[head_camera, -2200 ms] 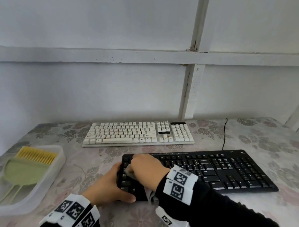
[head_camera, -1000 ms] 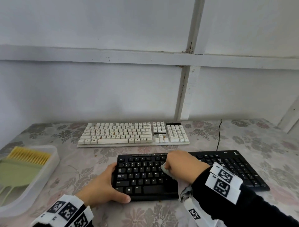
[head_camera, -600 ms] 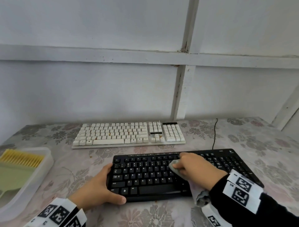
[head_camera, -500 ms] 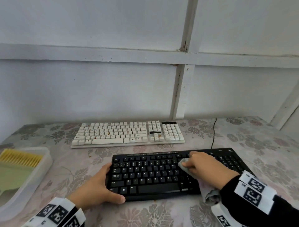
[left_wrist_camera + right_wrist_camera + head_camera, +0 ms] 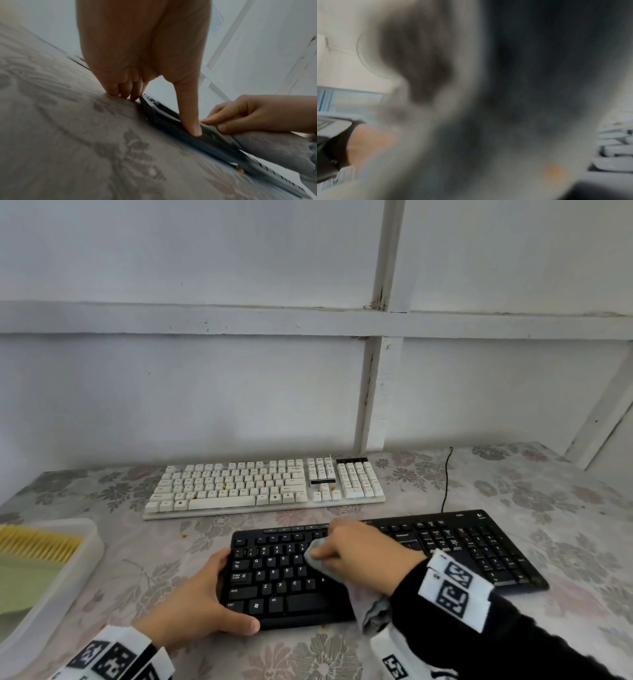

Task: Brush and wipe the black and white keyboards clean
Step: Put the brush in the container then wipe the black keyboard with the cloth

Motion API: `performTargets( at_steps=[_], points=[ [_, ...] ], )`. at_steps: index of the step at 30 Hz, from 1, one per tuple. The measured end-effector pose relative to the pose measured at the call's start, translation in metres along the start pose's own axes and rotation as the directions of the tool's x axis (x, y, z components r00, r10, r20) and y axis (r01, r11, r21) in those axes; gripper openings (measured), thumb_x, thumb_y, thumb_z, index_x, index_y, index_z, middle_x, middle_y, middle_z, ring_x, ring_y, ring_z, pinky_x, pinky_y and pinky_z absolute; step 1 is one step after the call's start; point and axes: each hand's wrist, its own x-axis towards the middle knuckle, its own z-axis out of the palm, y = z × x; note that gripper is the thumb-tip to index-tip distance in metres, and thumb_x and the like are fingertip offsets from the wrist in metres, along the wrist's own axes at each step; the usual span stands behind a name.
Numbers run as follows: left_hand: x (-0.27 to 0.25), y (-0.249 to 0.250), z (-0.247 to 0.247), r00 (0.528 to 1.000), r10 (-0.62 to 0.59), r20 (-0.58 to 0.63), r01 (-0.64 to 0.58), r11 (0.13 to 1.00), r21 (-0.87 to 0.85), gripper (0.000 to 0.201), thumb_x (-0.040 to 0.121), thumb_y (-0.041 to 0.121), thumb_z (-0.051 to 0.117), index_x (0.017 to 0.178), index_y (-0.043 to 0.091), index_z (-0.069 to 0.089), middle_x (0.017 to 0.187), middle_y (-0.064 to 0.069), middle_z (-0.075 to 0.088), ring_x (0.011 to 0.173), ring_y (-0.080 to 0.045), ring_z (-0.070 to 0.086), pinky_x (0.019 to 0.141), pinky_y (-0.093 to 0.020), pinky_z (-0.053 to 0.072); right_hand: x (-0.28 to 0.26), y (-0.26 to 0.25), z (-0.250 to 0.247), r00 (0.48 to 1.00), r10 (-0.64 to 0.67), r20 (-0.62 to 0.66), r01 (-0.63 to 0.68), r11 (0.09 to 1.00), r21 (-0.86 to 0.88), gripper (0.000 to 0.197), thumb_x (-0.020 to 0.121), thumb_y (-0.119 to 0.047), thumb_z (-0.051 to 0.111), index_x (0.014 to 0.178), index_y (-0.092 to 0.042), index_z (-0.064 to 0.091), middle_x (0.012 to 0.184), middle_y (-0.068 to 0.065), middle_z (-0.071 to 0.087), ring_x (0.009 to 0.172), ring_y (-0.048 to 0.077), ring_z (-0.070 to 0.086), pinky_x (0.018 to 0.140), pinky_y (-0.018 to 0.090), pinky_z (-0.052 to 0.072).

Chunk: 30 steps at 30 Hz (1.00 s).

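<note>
The flat black plastic keyboard point(image 5: 387, 570) is lying on the floral-covered bench point(image 5: 565, 508), looking light and liable to slide, so the left hand point(image 5: 198, 601) is gripping its near-left corner while the right hand point(image 5: 363, 553) is pinching a soft grey cloth point(image 5: 318, 556) against the keys; the white keyboard point(image 5: 263, 484) is waiting behind.

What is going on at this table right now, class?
A person is wiping the black keyboard with a grey cloth, pinched in the right hand over the upper letter rows. The left hand grips the keyboard's near left corner, thumb along its front edge. The white keyboard lies untouched behind it, with orange specks among its keys. A yellow-bristled brush sits in a plastic tray at the left.
</note>
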Motion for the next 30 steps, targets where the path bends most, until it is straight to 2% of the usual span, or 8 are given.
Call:
performTargets(
  at_steps=[4,10,12,17,21,24,26,30],
  points=[
    [-0.002,0.0,-0.001,1.0,0.006,0.013,-0.007,1.0,0.012,0.137,0.017,0.046,0.092,0.136,0.036,0.025,0.118,0.023,0.052,0.105,-0.003,0.058,0.09,-0.023,0.046,-0.001,0.01,0.01,0.997,0.078,0.009,-0.076,0.993,-0.094,0.03,0.09,-0.02,0.043,0.101,-0.004,0.066,0.082,0.002,0.039,0.084,0.028,0.052,0.053,0.014,0.021],
    [-0.001,0.0,0.0,1.0,0.02,0.001,-0.02,0.999,0.036,0.138,0.011,0.053,0.089,0.132,0.037,0.025,0.112,0.027,0.05,0.102,0.002,0.055,0.087,-0.019,0.043,-0.048,0.066,-0.009,0.979,0.205,-0.015,-0.205,0.969,-0.14,0.029,0.093,-0.026,0.045,0.099,-0.009,0.067,0.077,-0.005,0.041,0.071,0.009,0.048,0.054,0.012,0.025],
    [0.0,-0.001,-0.001,1.0,0.017,-0.006,-0.017,0.999,0.038,0.138,0.01,0.055,0.087,0.131,0.038,0.025,0.113,0.027,0.051,0.103,0.0,0.055,0.091,-0.022,0.043,-0.059,0.082,-0.01,0.95,0.313,-0.019,-0.313,0.943,-0.11,0.027,0.091,-0.025,0.047,0.095,-0.006,0.066,0.075,-0.003,0.04,0.074,0.018,0.055,0.053,0.015,0.025],
    [0.0,-0.001,0.0,1.0,0.024,0.001,-0.024,1.0,0.012,0.133,0.012,0.049,0.091,0.127,0.041,0.026,0.118,0.022,0.053,0.103,-0.001,0.057,0.087,-0.021,0.045,-0.058,0.073,-0.025,0.934,0.355,-0.032,-0.356,0.927,-0.115,0.038,0.091,-0.023,0.045,0.054,-0.016,0.044,0.066,0.001,0.032,0.058,0.016,0.032,0.05,0.016,0.022],
    [0.001,-0.001,0.002,1.0,0.025,-0.007,-0.025,0.999,-0.023,0.118,0.036,0.024,0.093,0.133,0.034,0.027,0.114,0.02,0.054,0.1,-0.001,0.058,0.076,-0.014,0.044,-0.034,0.032,-0.026,0.994,0.105,-0.027,-0.104,0.994,0.03,0.037,0.097,-0.035,0.043,0.09,-0.009,0.068,0.082,0.0,0.051,0.069,0.008,0.047,0.059,0.009,0.028],
    [0.001,-0.001,0.001,0.999,0.035,0.006,-0.035,0.999,-0.02,0.13,0.021,0.04,0.094,0.132,0.035,0.028,0.115,0.022,0.053,0.101,0.001,0.057,0.077,-0.014,0.043,-0.014,0.002,-0.005,0.993,-0.076,0.088,0.077,0.997,0.0,0.028,0.097,-0.026,0.043,0.105,-0.014,0.068,0.099,0.006,0.049,0.087,0.021,0.05,0.071,0.022,0.031],
    [0.002,-0.002,0.0,0.999,0.045,0.009,-0.045,0.999,0.0,0.141,0.01,0.05,0.091,0.135,0.032,0.027,0.117,0.023,0.051,0.104,0.002,0.055,0.08,-0.014,0.043,-0.006,0.0,0.006,0.99,-0.069,0.125,0.077,0.995,-0.066,0.027,0.094,-0.014,0.045,0.11,-0.013,0.067,0.097,0.007,0.042,0.091,0.032,0.05,0.077,0.029,0.033],
    [0.003,-0.004,-0.001,0.998,0.054,0.016,-0.053,0.998,-0.022,0.142,0.013,0.046,0.093,0.137,0.031,0.026,0.118,0.022,0.05,0.105,0.0,0.054,0.081,-0.015,0.043,-0.02,0.031,0.001,0.996,0.065,0.059,-0.06,0.994,-0.095,0.028,0.095,-0.022,0.044,0.105,-0.011,0.068,0.094,0.005,0.044,0.089,0.028,0.054,0.074,0.026,0.031]
  ],
)
